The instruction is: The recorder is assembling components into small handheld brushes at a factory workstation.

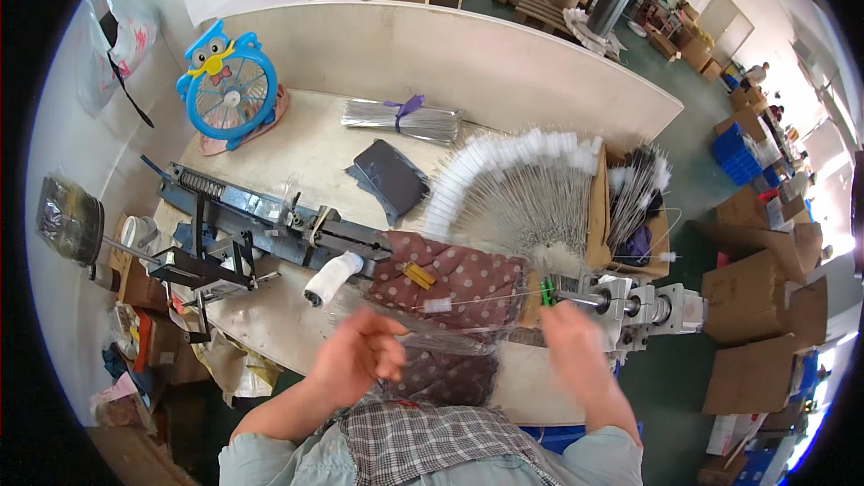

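Note:
My left hand (360,351) hovers at the near edge of the padded dotted cloth, slightly blurred, its fingers loosely bent and apart with nothing visible in them. My right hand (572,340) is closed beside a green piece (547,291) at the shaft end of a metal spindle machine (630,306); its fingertips are blurred, and what they grip is hidden. A thin wire brush with a white bristle tip (438,305) stretches over the brown dotted cloth (450,270), its wire running toward the green piece. On that cloth lies a small yellow block (418,275).
Many white-tipped wire brushes (531,189) fan out at the back right, by a cardboard box (598,207) holding more. A long metal jig (270,216), a white-wrapped roll (333,277), a dark phone-like slab (391,169), tied wires (402,119) and a blue fan (231,90) also stand around.

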Available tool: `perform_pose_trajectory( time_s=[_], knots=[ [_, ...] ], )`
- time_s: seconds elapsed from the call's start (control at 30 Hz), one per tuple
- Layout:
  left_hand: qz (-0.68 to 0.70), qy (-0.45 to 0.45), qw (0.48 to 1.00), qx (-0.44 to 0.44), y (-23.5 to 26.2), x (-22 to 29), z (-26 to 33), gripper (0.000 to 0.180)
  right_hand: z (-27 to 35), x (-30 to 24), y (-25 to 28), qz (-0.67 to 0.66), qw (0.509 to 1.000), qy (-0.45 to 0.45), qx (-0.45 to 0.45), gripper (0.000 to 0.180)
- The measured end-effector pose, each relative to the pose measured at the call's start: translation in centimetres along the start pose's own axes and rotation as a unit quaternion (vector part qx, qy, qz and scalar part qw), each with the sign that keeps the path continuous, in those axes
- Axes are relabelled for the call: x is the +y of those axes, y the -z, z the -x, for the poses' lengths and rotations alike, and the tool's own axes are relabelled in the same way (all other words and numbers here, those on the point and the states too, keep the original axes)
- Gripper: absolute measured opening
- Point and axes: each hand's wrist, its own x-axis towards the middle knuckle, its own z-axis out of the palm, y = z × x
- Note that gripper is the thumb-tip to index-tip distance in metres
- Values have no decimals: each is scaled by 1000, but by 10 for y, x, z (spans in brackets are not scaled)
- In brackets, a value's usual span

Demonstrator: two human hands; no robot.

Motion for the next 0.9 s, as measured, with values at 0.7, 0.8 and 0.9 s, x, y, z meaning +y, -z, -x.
perform_pose_trajectory(
  time_s=[0.7,0.8,0.9],
  knots=[
    [-787,-446,413,-112,-87,-61,-182,4,-55,48,-15,-221,963,-54,145,17],
    [-778,-491,387,-59,-64,-56,-185,21,-54,41,-8,-255,964,-21,80,15],
    [-719,-520,448,-111,-62,-38,-121,31,-62,29,3,-248,963,33,106,12]
  ],
)
